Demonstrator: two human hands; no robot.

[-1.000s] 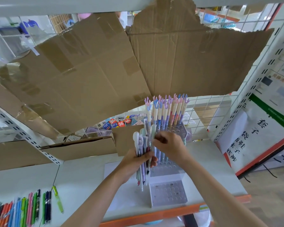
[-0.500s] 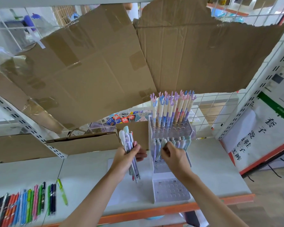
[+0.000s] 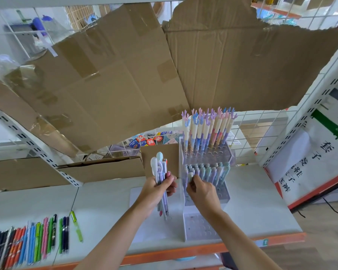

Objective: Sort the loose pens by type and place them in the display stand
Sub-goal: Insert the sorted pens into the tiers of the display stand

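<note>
A clear tiered display stand (image 3: 203,228) sits on the white shelf, right of centre. Its top tier holds antler-topped pastel pens (image 3: 207,129); the middle tier holds a row of pastel cap pens (image 3: 209,172); the bottom tier's holes are bare. My left hand (image 3: 156,191) grips an upright bundle of pastel pens (image 3: 160,170) just left of the stand. My right hand (image 3: 201,193) pinches one pastel pen (image 3: 190,177) at the left end of the middle row.
A row of loose coloured pens (image 3: 31,244) lies at the shelf's front left, with a green one (image 3: 76,226) apart. Cardboard sheets (image 3: 125,75) hang behind and above. The orange shelf edge (image 3: 183,252) runs along the front. A slotted upright (image 3: 33,145) crosses the left.
My right hand took one pen from the bundle and carried it to the stand's middle row. My left hand drew the bundle away to the left.
</note>
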